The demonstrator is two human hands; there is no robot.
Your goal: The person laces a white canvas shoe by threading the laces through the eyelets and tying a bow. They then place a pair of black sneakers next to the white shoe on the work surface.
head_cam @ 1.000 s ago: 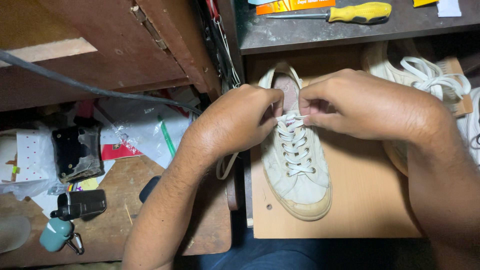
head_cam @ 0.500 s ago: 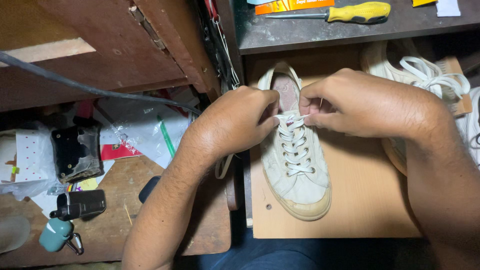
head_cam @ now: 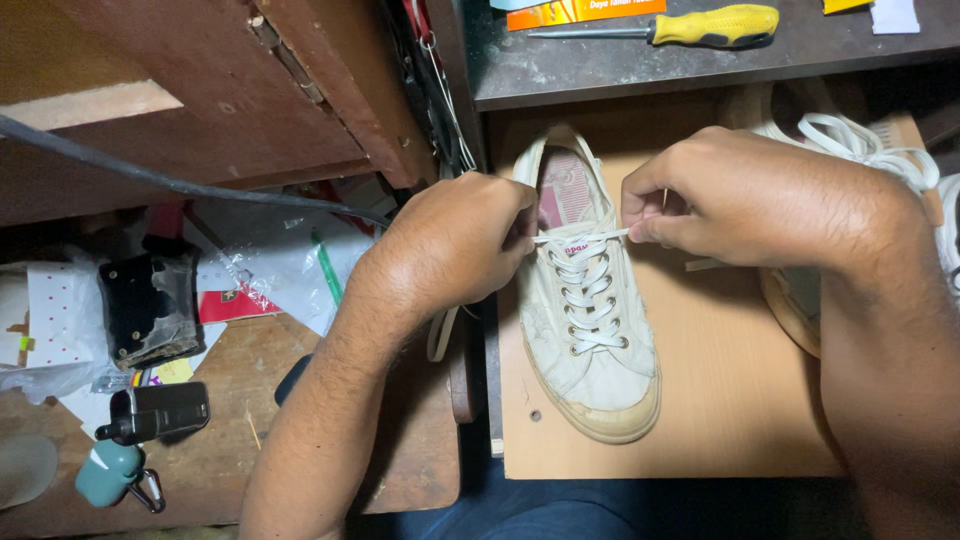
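We see the white lace stretched taut across the top of the cream sneaker, which lies on the tan board, between the two hands. The left hand and right hand each pinch one lace end, fingertips closed on it; the pinched ends themselves are hidden. Both hands are knuckles-up, wrists angled inward.

The shoe is off-white cloth, matt and scuffed, with a smoother rubber band round its toe and a flat woven cotton lace pinched by the left hand and right hand. Under the shoe lies a board of smooth, pale matt wood. Above the shoe, a screwdriver shows a glossy yellow plastic handle and dull metal shaft. Left of the shoe, crinkled clear plastic wrap shines.
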